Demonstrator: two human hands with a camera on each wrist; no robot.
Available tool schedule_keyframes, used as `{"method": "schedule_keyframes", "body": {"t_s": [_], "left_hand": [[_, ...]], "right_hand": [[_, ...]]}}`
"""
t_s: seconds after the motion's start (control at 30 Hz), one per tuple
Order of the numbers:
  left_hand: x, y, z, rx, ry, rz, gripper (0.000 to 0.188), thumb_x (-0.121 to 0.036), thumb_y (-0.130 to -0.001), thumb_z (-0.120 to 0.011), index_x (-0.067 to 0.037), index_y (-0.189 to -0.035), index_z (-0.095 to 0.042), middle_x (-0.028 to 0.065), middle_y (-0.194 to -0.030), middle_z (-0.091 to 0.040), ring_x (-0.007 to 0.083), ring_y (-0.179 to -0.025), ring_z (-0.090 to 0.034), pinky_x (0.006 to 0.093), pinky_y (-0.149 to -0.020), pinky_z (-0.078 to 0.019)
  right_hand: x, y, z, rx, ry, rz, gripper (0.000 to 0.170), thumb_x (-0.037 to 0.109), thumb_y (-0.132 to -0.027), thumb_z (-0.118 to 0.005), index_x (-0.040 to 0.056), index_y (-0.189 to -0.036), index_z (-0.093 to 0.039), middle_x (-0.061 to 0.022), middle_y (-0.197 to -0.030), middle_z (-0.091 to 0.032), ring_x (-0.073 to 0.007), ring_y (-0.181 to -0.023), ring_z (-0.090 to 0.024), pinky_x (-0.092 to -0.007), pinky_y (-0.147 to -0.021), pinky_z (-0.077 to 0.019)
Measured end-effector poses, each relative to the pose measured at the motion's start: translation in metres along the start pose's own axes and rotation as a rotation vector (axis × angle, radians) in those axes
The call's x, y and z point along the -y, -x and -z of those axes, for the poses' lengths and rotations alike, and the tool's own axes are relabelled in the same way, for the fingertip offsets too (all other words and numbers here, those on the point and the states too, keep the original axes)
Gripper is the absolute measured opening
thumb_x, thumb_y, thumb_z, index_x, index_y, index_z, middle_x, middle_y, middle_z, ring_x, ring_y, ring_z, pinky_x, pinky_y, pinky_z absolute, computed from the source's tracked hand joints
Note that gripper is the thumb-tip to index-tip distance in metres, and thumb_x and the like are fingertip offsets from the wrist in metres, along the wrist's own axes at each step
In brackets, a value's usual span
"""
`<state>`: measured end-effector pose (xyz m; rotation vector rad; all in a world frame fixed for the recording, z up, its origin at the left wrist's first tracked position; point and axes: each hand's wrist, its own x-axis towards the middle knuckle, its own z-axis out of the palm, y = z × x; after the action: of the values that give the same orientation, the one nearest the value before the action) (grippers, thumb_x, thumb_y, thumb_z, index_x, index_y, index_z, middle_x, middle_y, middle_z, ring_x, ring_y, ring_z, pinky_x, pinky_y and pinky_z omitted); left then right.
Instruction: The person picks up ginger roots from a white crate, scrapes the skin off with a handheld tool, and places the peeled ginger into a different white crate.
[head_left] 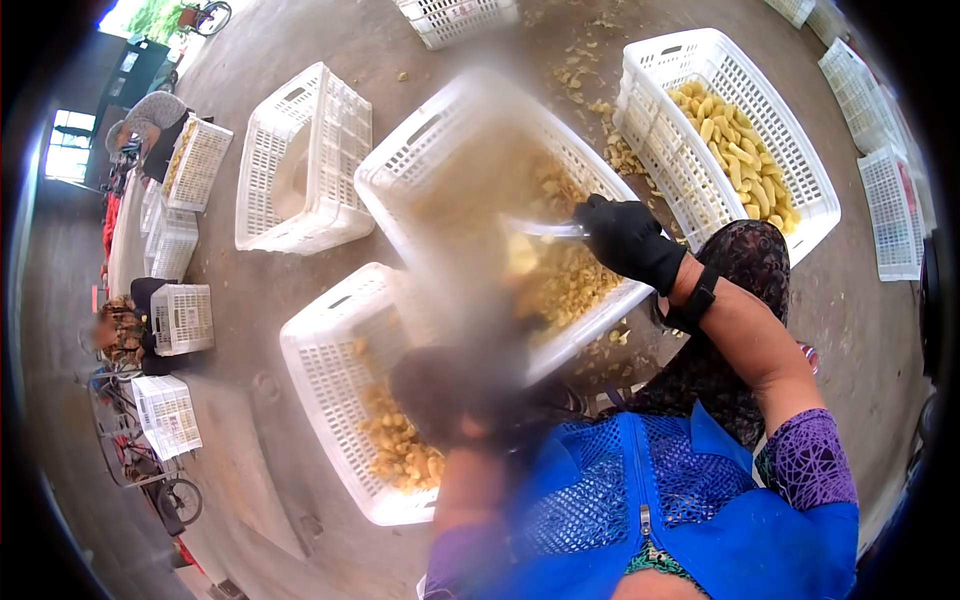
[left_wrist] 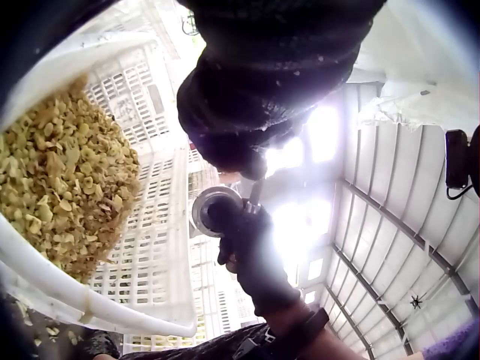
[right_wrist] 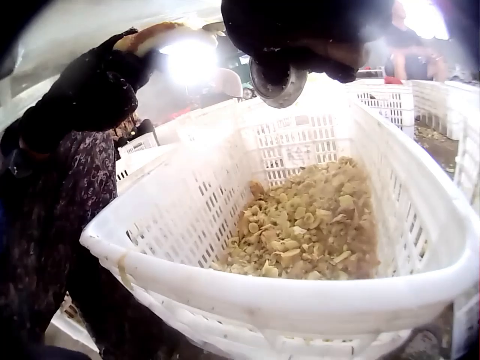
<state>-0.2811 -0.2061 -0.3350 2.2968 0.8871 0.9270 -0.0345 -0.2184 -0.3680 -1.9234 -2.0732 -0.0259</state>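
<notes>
My right hand (head_left: 632, 238), in a black glove, grips a silvery hand tool (head_left: 545, 229) with a round, ring-like metal end. It is over the middle white crate (right_wrist: 285, 292), which holds many yellowish peelings (right_wrist: 300, 225). My left hand (head_left: 460, 390), also black-gloved, is blurred in the head view, near the side of that crate. In the right wrist view the left hand's fingers hold a pale, elongated piece of produce (right_wrist: 154, 39). The tool's round end (left_wrist: 215, 211) shows below the left hand in the left wrist view.
To the right stands a white crate (head_left: 690, 190) of long, peeled yellow produce (head_left: 740, 150). Another crate (head_left: 315, 345), partly filled with yellowish pieces, is at the near left. A further crate (head_left: 350, 130) stands beyond it. Peelings litter the floor. People work among crates at far left.
</notes>
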Motion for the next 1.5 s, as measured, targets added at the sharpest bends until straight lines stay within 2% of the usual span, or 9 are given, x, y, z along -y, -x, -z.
{"method": "schedule_keyframes", "body": {"t_s": [0.13,0.33,0.67,0.87,0.97,1.23,1.3,1.4,1.5], "left_hand": [[0.002,0.003,-0.001,-0.035,0.044,0.023,0.005,-0.01,-0.071,-0.068,-0.009,-0.075,-0.065,0.0105,-0.086,-0.062,0.0309,-0.084,-0.056,0.0423,-0.075,-0.0455],[0.001,0.003,-0.001,-0.04,-0.122,-0.138,0.004,-0.01,-0.072,-0.067,-0.01,-0.075,-0.065,0.0106,-0.085,-0.062,0.0309,-0.084,-0.056,0.0426,-0.074,-0.0454],[-0.001,0.001,0.003,-0.037,-0.237,-0.256,0.004,-0.01,-0.072,-0.067,-0.01,-0.076,-0.065,0.0109,-0.085,-0.062,0.031,-0.083,-0.056,0.0431,-0.073,-0.0452],[0.0,-0.003,0.0,-0.059,-0.284,-0.319,0.004,-0.01,-0.073,-0.066,-0.01,-0.076,-0.065,0.0111,-0.084,-0.062,0.031,-0.082,-0.056,0.0433,-0.072,-0.0451],[-0.008,0.001,0.008,-0.048,-0.234,-0.211,0.003,-0.01,-0.074,-0.065,-0.011,-0.077,-0.064,0.0109,-0.082,-0.062,0.0307,-0.081,-0.056,0.0439,-0.07,-0.0446],[-0.014,-0.006,0.01,0.02,-0.094,-0.075,0.008,-0.01,-0.08,-0.062,-0.009,-0.088,-0.063,0.0088,-0.083,-0.06,0.0263,-0.079,-0.056,0.0408,-0.07,-0.0458],[-0.017,-0.01,0.012,0.058,0.03,0.034,0.011,-0.011,-0.082,-0.061,-0.008,-0.092,-0.063,0.0081,-0.083,-0.059,0.0249,-0.078,-0.056,0.0396,-0.07,-0.0463],[-0.02,-0.014,0.015,0.1,0.35,0.319,0.014,-0.011,-0.084,-0.06,-0.007,-0.098,-0.062,0.0071,-0.084,-0.058,0.0227,-0.077,-0.057,0.0379,-0.071,-0.0471],[-0.027,-0.024,0.017,0.135,0.684,0.619,0.018,-0.012,-0.087,-0.059,-0.006,-0.104,-0.062,0.0061,-0.085,-0.057,0.0206,-0.077,-0.057,0.0362,-0.071,-0.0479]], "right_hand": [[0.005,-0.006,0.014,-0.215,-0.352,0.009,0.02,0.026,-0.084,-0.067,0.0088,-0.083,-0.057,-0.0139,-0.073,-0.061,-0.0346,-0.061,-0.061,-0.0417,-0.054,-0.048],[0.025,-0.005,0.028,0.05,-0.246,-0.052,0.021,0.029,-0.084,-0.069,0.0107,-0.086,-0.059,-0.0143,-0.075,-0.062,-0.0357,-0.064,-0.062,-0.0435,-0.055,-0.0483],[0.009,-0.003,0.008,0.028,-0.223,0.129,0.014,0.021,-0.083,-0.066,0.0104,-0.089,-0.059,-0.0121,-0.075,-0.06,-0.034,-0.062,-0.062,-0.0443,-0.054,-0.0483],[0.001,-0.01,0.012,-0.092,-0.019,-0.093,0.009,0.017,-0.082,-0.065,0.0095,-0.081,-0.06,-0.0116,-0.074,-0.06,-0.0327,-0.06,-0.061,-0.0429,-0.051,-0.0469],[0.002,-0.012,0.021,-0.252,-0.192,-0.097,0.017,0.023,-0.084,-0.068,0.0095,-0.079,-0.059,-0.0128,-0.075,-0.061,-0.0335,-0.059,-0.06,-0.0427,-0.05,-0.0459],[0.024,0.005,0.025,0.003,-0.204,0.07,0.022,0.029,-0.083,-0.069,0.01,-0.081,-0.058,-0.0122,-0.07,-0.056,-0.0347,-0.065,-0.061,-0.0418,-0.054,-0.0478],[0.026,0.003,0.025,-0.025,-0.257,0.106,0.019,0.025,-0.084,-0.071,0.0084,-0.085,-0.061,-0.012,-0.073,-0.06,-0.0273,-0.062,-0.063,-0.0379,-0.055,-0.0484],[0.02,-0.011,0.027,-0.213,-0.76,0.057,0.016,0.014,-0.084,-0.073,0.0052,-0.096,-0.066,-0.0032,-0.076,-0.066,-0.0092,-0.063,-0.059,-0.0269,-0.055,-0.0479],[0.034,-0.025,0.09,0.169,-1.268,-0.752,0.015,0.016,-0.083,-0.071,0.005,-0.09,-0.065,-0.0014,-0.065,-0.059,-0.0069,-0.047,-0.052,-0.0218,-0.044,-0.0393]]}}
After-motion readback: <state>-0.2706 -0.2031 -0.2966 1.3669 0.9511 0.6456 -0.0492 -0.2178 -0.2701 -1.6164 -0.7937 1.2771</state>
